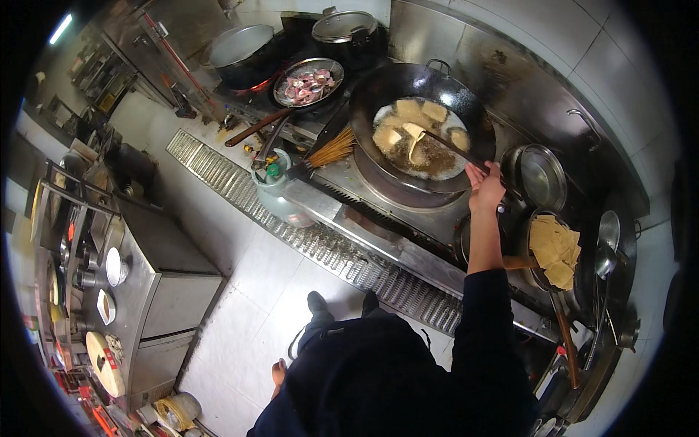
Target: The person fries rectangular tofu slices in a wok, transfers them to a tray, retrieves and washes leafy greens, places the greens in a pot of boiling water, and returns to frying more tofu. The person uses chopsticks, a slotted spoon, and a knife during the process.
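My right hand (486,191) is closed on long dark chopsticks (451,146) that reach over a large black wok (371,138). A pale yellow sheet (413,135) hangs folded at their tips, partly in bubbling oil (422,162). Several flat, pale pieces (435,111) float around it. Low at my left side, my left hand (279,373) hangs away from the stove. My dark clothing covers part of it, and its fingers are too small to read.
Stacked yellow sheets (555,251) fill a container right of my forearm. Metal bowls (542,178) and ladles (606,261) stand nearby. Pink pieces (309,86) lie in a handled strainer, before two pots (244,54). A bristle brush (333,149) and gas cylinder (273,186) sit left of the wok.
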Tool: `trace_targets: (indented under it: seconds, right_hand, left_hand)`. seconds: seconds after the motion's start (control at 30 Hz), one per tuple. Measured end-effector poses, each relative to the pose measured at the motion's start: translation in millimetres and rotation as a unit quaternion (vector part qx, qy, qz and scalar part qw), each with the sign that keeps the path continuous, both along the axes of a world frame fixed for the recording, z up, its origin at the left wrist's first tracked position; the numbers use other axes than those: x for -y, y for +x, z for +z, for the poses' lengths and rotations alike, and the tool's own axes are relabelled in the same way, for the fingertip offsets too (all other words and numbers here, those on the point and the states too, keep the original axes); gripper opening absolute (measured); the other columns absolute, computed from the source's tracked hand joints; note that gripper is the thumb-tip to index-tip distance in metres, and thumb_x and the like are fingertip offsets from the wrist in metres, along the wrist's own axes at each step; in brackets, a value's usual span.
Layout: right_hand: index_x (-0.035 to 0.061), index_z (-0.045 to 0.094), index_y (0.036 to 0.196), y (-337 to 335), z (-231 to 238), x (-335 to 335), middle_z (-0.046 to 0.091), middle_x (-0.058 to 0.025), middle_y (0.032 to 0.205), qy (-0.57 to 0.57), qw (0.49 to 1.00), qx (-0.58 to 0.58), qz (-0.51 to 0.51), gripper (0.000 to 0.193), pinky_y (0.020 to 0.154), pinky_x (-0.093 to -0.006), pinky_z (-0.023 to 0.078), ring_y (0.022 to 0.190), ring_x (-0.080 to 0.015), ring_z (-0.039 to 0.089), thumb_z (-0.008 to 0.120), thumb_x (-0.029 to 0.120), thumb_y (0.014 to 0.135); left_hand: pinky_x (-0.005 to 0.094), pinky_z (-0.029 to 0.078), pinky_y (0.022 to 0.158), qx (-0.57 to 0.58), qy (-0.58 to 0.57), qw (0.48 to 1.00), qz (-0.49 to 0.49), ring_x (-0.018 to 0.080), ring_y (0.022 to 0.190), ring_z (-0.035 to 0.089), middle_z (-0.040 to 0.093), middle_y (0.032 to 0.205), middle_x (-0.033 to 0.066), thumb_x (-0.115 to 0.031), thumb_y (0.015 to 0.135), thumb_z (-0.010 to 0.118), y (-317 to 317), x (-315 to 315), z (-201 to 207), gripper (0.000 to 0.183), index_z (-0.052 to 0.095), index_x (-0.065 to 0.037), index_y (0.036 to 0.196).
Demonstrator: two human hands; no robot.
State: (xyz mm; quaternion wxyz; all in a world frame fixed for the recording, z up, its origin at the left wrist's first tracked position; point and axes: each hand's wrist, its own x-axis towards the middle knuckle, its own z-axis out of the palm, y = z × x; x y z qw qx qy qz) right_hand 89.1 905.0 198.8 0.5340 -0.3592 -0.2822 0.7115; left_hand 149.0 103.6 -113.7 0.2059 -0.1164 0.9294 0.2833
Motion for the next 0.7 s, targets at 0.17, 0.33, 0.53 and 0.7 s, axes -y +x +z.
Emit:
trace_targets:
  seconds: [0.17,0.33,0.53,0.7]
  right_hand:
    - [-0.0070,0.047,0.106,47,3,-8,0.059,-0.0299,0.101,-0.016,0.998,-0.057,-0.032,0.033,0.096,-0.0491,0.059,0.100,-0.0411,0.065,0.048,0.026,0.105]
    - [-0.0037,0.053,0.104,79,9,-4,0.064,-0.0195,0.103,0.079,0.993,0.014,-0.083,0.031,0.081,-0.0415,0.062,0.082,-0.0309,0.072,0.059,0.026,0.100]
    - [-0.0049,0.057,0.104,96,17,13,0.066,-0.0126,0.098,0.208,0.958,0.196,-0.007,0.032,0.074,-0.0345,0.060,0.081,-0.0253,0.072,0.061,0.026,0.099]
    - [-0.0039,0.060,0.100,97,32,31,0.064,-0.0104,0.095,0.306,0.903,0.290,0.087,0.025,0.070,-0.0305,0.058,0.076,-0.0201,0.070,0.059,0.021,0.100]
  left_hand:
    - [0.0560,0.041,0.065,0.026,-0.001,0.997,-0.078,0.0455,0.070,0.059,0.062,0.071,0.0258,-0.033,0.102,0.041,-17,3,-5,0.047,0.062,0.003,0.079]
    - [0.0558,0.040,0.062,0.007,-0.024,0.982,-0.188,0.0444,0.065,0.056,0.061,0.070,0.0250,-0.034,0.102,0.037,-39,-5,-3,0.050,0.058,0.001,0.073]
    - [0.0543,0.039,0.059,0.034,0.033,0.996,-0.071,0.0427,0.060,0.053,0.059,0.065,0.0226,-0.031,0.103,0.038,-55,-22,5,0.048,0.053,0.001,0.070]
    - [0.0516,0.037,0.056,0.014,0.062,0.992,-0.108,0.0392,0.059,0.053,0.058,0.063,0.0189,-0.034,0.103,0.040,-63,-29,17,0.049,0.054,-0.001,0.070]
